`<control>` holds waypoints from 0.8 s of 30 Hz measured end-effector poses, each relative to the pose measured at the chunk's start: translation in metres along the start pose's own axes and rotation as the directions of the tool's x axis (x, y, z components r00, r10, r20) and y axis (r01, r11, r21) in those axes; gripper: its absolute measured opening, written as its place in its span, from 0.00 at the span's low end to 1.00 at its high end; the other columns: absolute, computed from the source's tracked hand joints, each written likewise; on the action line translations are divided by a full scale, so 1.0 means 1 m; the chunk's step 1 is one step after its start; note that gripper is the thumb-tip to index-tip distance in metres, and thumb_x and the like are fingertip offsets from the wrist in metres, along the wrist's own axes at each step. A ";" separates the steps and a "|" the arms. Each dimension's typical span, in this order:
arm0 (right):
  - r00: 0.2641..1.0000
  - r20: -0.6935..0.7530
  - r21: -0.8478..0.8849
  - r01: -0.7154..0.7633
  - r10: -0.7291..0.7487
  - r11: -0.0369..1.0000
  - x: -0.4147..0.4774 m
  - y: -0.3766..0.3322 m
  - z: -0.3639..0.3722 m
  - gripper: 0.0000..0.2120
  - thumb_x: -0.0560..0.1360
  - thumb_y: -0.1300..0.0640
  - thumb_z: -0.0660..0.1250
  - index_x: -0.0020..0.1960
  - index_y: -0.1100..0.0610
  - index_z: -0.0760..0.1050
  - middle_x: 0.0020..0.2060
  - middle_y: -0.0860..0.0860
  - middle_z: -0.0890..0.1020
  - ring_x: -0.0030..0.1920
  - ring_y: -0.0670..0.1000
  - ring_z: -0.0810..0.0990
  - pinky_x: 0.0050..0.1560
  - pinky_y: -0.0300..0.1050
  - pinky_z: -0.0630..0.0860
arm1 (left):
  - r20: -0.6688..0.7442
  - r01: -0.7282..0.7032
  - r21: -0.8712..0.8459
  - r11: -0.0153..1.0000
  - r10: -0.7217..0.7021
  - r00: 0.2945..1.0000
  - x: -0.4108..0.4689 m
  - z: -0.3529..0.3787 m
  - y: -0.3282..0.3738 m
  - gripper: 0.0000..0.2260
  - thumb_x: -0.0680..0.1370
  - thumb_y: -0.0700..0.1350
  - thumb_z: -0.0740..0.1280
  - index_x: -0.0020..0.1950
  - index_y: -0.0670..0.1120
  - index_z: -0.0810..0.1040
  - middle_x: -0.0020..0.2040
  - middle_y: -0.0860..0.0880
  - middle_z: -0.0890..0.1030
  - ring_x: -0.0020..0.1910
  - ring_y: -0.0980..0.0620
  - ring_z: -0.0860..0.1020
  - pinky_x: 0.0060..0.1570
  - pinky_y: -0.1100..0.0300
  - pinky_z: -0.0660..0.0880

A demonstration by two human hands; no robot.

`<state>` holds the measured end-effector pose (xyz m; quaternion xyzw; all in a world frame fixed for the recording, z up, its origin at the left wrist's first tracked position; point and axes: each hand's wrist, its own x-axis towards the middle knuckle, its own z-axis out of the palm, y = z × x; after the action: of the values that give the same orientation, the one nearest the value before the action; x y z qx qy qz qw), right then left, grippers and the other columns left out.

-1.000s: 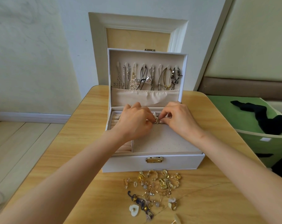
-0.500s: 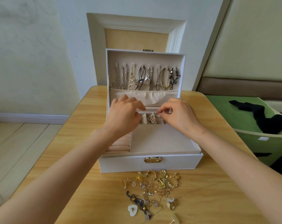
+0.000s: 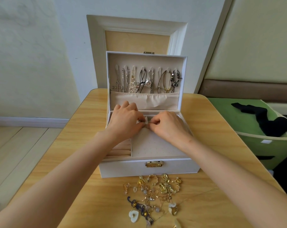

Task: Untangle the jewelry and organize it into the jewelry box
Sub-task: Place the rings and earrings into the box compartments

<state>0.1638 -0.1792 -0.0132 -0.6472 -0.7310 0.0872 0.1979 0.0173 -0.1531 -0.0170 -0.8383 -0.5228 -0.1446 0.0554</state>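
Note:
A white jewelry box (image 3: 123,168) stands open on the wooden table, its lid upright with several necklaces (image 3: 146,81) hung on hooks above a fabric pocket. My left hand (image 3: 124,124) and my right hand (image 3: 168,126) meet over the small back compartments of the top tray. Their curled fingertips pinch a small metallic jewelry piece (image 3: 140,121) between them; most of it is hidden by the fingers. The ring rolls (image 3: 121,149) and the perforated earring pad (image 3: 152,145) lie bare. A tangled pile of gold jewelry (image 3: 153,193) sits on the table in front of the box.
A white heart-shaped pendant (image 3: 133,216) lies at the pile's near left. A green bin (image 3: 263,145) holding a black cloth (image 3: 269,122) stands right of the table. A white-framed panel (image 3: 96,46) leans on the wall behind the box. Wooden floor lies to the left.
Half a second ago my hands were apart, showing a jewelry piece in a back compartment. They have come together again over that compartment, fingertips touching.

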 end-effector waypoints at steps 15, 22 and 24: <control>1.000 -0.018 0.039 -0.022 0.022 0.999 -0.001 0.000 0.004 0.09 0.74 0.54 0.65 0.36 0.51 0.79 0.37 0.48 0.83 0.43 0.53 0.78 0.40 0.43 0.72 | -0.018 0.142 -0.176 0.974 -0.147 0.989 0.001 0.009 -0.011 0.17 0.73 0.56 0.67 0.58 0.50 0.73 0.55 0.50 0.76 0.59 0.48 0.70 0.57 0.53 0.65; 0.999 -0.040 0.037 -0.006 0.008 0.999 -0.001 0.002 0.007 0.09 0.74 0.53 0.65 0.38 0.54 0.82 0.36 0.50 0.83 0.43 0.53 0.79 0.41 0.45 0.74 | 0.007 0.157 -0.232 0.960 -0.159 0.987 0.002 0.011 -0.011 0.16 0.72 0.53 0.67 0.58 0.52 0.73 0.53 0.50 0.77 0.58 0.47 0.70 0.57 0.53 0.67; 0.999 -0.049 0.039 0.001 0.001 0.999 -0.001 0.003 0.007 0.09 0.74 0.54 0.66 0.38 0.54 0.82 0.35 0.49 0.82 0.43 0.53 0.79 0.40 0.44 0.74 | 0.009 0.152 -0.231 0.961 -0.154 0.988 0.001 0.010 -0.010 0.16 0.72 0.53 0.67 0.58 0.53 0.74 0.52 0.50 0.77 0.57 0.47 0.71 0.57 0.53 0.67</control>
<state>0.1637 -0.1786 -0.0211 -0.6452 -0.7241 0.0856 0.2283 0.0108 -0.1452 -0.0269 -0.7954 -0.5655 -0.2119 -0.0517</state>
